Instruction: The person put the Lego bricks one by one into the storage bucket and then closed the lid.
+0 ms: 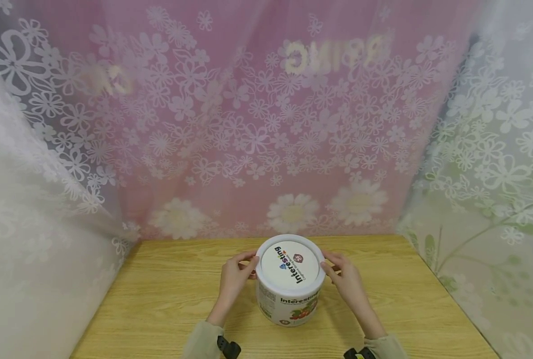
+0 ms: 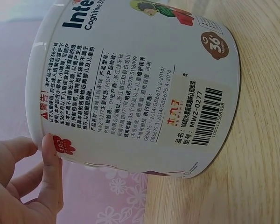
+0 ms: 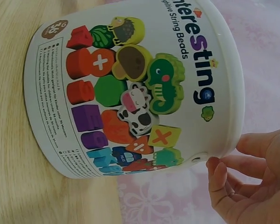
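Note:
A white round tub [image 1: 288,311] of string beads stands upright on the wooden table, its pale lid [image 1: 288,238] seated on top. At the lid's left edge my left hand [image 1: 236,279] grips with thumb and fingers. My right hand [image 1: 348,281] pinches the opposite edge. The left wrist view shows the tub's side with Chinese print and a barcode label [image 2: 209,116], the left hand [image 2: 25,179] at the rim. In the right wrist view, coloured bead pictures [image 3: 126,98] cover the side, and the right hand [image 3: 252,175] has fingertips at the rim, beside a small hole.
The wooden table [image 1: 167,299] runs back to a pink flowered curtain [image 1: 257,124]. Pale flowered curtains [image 1: 499,174] hang along the right side, and others [image 1: 33,249] along the left. Both wrists wear dark straps.

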### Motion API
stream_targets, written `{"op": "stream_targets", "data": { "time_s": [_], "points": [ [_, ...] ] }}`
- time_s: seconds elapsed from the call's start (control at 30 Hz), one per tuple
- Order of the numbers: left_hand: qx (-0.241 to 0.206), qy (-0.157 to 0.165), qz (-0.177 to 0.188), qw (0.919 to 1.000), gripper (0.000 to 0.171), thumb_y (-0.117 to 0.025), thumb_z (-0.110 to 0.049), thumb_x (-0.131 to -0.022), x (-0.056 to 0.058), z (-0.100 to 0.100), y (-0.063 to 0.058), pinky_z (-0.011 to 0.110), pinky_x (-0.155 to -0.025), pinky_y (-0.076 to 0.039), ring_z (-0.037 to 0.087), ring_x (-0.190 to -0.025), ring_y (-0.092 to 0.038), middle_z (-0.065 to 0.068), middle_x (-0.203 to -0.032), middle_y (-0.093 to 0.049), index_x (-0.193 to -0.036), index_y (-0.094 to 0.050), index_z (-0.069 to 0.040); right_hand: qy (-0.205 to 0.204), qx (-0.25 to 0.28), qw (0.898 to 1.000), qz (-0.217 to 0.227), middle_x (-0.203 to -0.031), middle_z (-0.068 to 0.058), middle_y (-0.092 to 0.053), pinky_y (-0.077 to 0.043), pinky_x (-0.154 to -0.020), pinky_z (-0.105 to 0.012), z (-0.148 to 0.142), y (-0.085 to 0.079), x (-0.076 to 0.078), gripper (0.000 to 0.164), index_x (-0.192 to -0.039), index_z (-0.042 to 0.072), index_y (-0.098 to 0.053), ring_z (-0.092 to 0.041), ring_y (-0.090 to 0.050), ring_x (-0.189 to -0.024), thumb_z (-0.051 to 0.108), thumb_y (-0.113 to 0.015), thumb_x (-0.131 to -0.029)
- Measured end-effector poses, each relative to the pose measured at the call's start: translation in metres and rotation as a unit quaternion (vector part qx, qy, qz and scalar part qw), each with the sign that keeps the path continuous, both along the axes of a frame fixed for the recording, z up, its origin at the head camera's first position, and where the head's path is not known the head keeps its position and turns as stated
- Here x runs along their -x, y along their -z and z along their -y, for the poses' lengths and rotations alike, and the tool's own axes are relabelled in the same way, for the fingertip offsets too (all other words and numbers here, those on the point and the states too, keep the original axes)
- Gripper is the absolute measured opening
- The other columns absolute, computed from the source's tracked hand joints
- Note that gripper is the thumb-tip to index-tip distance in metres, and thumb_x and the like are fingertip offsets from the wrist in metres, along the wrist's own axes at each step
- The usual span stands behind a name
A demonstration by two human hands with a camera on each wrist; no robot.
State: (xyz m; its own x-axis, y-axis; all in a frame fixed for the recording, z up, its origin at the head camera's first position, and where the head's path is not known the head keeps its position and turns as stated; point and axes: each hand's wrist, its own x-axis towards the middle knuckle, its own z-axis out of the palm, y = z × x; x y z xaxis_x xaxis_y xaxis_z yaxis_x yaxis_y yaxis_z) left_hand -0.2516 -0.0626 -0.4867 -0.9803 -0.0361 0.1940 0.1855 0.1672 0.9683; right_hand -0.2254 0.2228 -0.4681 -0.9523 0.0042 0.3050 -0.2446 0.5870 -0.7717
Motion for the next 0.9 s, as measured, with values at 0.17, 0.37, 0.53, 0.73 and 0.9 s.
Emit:
{"op": "stream_targets", "data": {
  "time_s": [0.17, 0.37, 0.53, 0.73, 0.9],
  "points": [
    [0.022, -0.003, -0.003, 0.9998, 0.028, -0.071, -0.016, -0.097, 0.0008, 0.0010, -0.0020, 0.031, -0.062, -0.062, 0.010, -0.064, -0.069, 0.018, -0.106, -0.073, -0.121, -0.073, -0.001, 0.001, -0.011, 1.000, -0.013, -0.130, -0.020, -0.062, -0.053, -0.063, -0.023, 0.0001, 0.0027, 0.0015, 0.040, -0.137, 0.001, -0.063, -0.023, -0.065, -0.089, 0.014, -0.066, -0.100],
    [0.052, -0.012, -0.006, 0.9985, 0.026, -0.071, -0.016, -0.096, -0.0007, 0.0006, -0.0046, 0.029, -0.060, -0.061, 0.013, -0.066, -0.069, 0.014, -0.103, -0.072, -0.119, -0.074, -0.003, 0.002, -0.018, 0.999, -0.030, -0.129, -0.021, -0.063, -0.055, -0.071, -0.024, 0.0003, 0.0055, 0.0021, 0.039, -0.135, -0.001, -0.063, -0.025, -0.066, -0.092, 0.013, -0.066, -0.100],
    [0.064, -0.024, -0.016, 0.9976, 0.024, -0.071, -0.016, -0.097, -0.0015, -0.0007, -0.0066, 0.030, -0.064, -0.062, 0.017, -0.078, -0.070, 0.015, -0.107, -0.073, -0.117, -0.075, -0.003, 0.006, -0.017, 0.999, -0.039, -0.129, -0.021, -0.062, -0.054, -0.071, -0.024, 0.0028, 0.0075, 0.0011, 0.038, -0.135, -0.003, -0.063, -0.024, -0.065, -0.092, 0.013, -0.064, -0.100],
    [0.052, -0.026, -0.016, 0.9982, 0.024, -0.071, -0.015, -0.097, 0.0003, 0.0004, -0.0058, 0.034, -0.068, -0.063, 0.022, -0.084, -0.071, 0.016, -0.106, -0.073, -0.116, -0.075, -0.002, -0.001, -0.009, 0.999, -0.044, -0.127, -0.019, -0.063, -0.054, -0.070, -0.023, 0.0047, 0.0075, 0.0002, 0.038, -0.135, -0.003, -0.062, -0.022, -0.063, -0.091, 0.013, -0.063, -0.102],
    [0.056, -0.020, -0.013, 0.9981, 0.025, -0.071, -0.015, -0.097, 0.0018, 0.0017, -0.0054, 0.027, -0.066, -0.062, 0.024, -0.087, -0.072, 0.015, -0.105, -0.071, -0.118, -0.074, -0.003, -0.001, -0.007, 0.999, -0.046, -0.126, -0.018, -0.064, -0.054, -0.071, -0.023, 0.0048, 0.0065, 0.0003, 0.037, -0.135, -0.003, -0.063, -0.022, -0.064, -0.090, 0.013, -0.063, -0.101]
  ]
}}
